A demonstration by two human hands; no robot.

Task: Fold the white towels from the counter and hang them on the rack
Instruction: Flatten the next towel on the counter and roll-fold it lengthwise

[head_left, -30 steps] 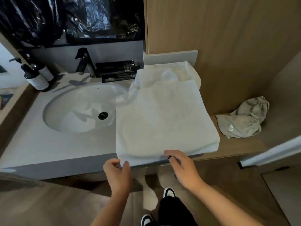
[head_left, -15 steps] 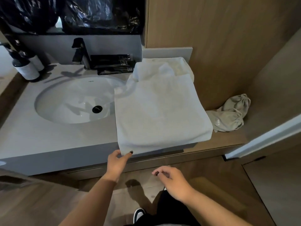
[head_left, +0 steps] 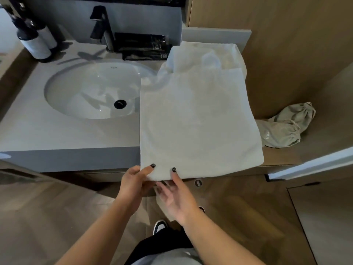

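A: Head view. Folded white terry towel lies flat on the pale grey stone bench, right of the white oval sink basin. Its near edge hangs past the bench's front edge.

B: Hands?

A: Left hand pinches the near-left corner, thumb on top, fingers under. Right hand is just beside it, thumb on top of the same edge, fingers spread under it, a bit blurred.

B: Room around it?

A: Bare bench left of the towel in front of the basin. A second, crumpled white towel sits behind it against the back upstand. Right side: wooden ledge with a beige drawstring cloth bag, just beside the towel's right edge.

B: Containers?

A: Basin shows only a black drain. Two black-and-white pump bottles at far left.
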